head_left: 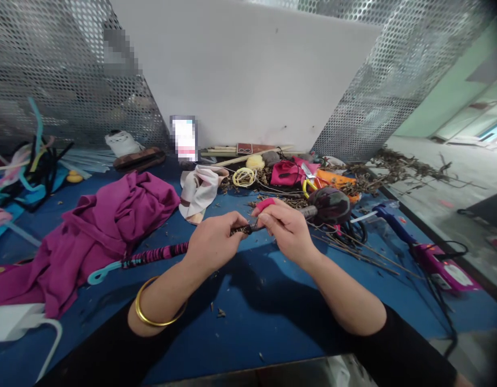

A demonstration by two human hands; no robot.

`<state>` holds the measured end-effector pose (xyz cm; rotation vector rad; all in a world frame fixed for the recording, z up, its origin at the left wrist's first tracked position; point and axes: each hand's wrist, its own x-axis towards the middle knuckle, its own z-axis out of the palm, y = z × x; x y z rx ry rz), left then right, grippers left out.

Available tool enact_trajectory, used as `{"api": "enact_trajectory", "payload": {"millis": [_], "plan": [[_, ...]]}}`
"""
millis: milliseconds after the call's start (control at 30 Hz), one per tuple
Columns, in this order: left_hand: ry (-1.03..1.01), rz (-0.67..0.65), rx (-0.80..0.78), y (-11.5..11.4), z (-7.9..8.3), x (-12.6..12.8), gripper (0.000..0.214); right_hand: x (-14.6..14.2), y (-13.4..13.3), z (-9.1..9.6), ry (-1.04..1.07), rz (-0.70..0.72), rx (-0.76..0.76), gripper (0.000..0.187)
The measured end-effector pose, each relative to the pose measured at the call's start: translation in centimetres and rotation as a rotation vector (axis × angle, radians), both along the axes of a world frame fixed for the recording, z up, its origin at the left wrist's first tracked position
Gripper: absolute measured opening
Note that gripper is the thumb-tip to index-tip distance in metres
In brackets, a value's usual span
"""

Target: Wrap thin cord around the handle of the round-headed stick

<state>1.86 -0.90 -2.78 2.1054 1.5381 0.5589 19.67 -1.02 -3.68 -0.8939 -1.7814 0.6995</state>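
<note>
My left hand [216,236] is closed round a stick wrapped in black and magenta cord [155,255], which ends at the left in a turquoise loop [98,273]. My right hand [286,228] is closed in a pinch beside the stick's black-wrapped part, close to my left fingertips. What lies between the right fingers is too small to make out. Something pink-red [265,205] shows at the right index finger. Beyond the right hand, a grey shaft leads to a dark, cloth-covered round head [332,206]; the hand hides whether it joins the stick.
Purple cloth [123,215] lies left on the blue table [240,333], near a white plug adapter [16,322]. Behind are a lit phone [184,138], yellow cord [244,177], scissors [309,180] and dried twigs. A glue gun [397,223] and its cable lie right.
</note>
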Motion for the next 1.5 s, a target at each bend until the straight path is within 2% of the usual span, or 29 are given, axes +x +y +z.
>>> {"api": "enact_trajectory", "payload": {"millis": [200, 400, 633, 767, 933, 1100, 1167, 1233, 1300, 1400, 1500], "plan": [[0.133, -0.039, 0.025, -0.7, 0.0, 0.6, 0.022, 0.1, 0.4, -0.2, -0.073, -0.033, 0.092, 0.028], [0.263, -0.074, 0.12, -0.9, -0.1, 0.9, 0.022, 0.0, 0.8, -0.7, -0.083, -0.091, 0.031, 0.027], [0.369, -0.158, 0.289, -1.4, 0.0, 0.8, 0.02, 0.2, 1.1, -0.9, -0.187, -0.132, -0.025, 0.026], [0.388, -0.198, 0.372, -1.5, -0.2, 0.8, 0.027, 0.3, 1.1, -0.8, -0.247, -0.124, -0.042, 0.029], [0.294, -0.274, 0.495, -1.1, -0.9, 0.6, 0.022, 0.2, 1.2, -0.9, -0.273, -0.112, -0.084, 0.029], [0.244, -0.25, 0.416, -0.7, -1.0, 0.4, 0.024, 1.3, 1.5, 0.2, -0.143, 0.037, -0.201, 0.015], [0.219, -0.223, 0.361, -0.5, -0.8, 0.1, 0.027, 2.5, 1.6, 1.1, -0.099, 0.086, -0.345, 0.008], [0.184, -0.178, 0.308, 0.0, -0.6, -0.4, 0.028, 4.1, 1.6, 2.2, -0.051, 0.121, -0.501, 0.012], [0.139, -0.113, 0.258, 0.5, -0.2, -1.1, 0.028, 5.9, 1.6, 3.1, 0.052, 0.138, -0.597, 0.017], [0.055, -0.019, 0.192, 1.2, 0.3, -1.9, 0.029, 8.8, 1.6, 4.1, 0.298, 0.098, -0.575, 0.019], [-0.017, 0.011, 0.139, 1.7, 0.9, -2.5, 0.028, 11.9, 2.0, 4.3, 0.462, 0.008, -0.494, 0.021]]}}
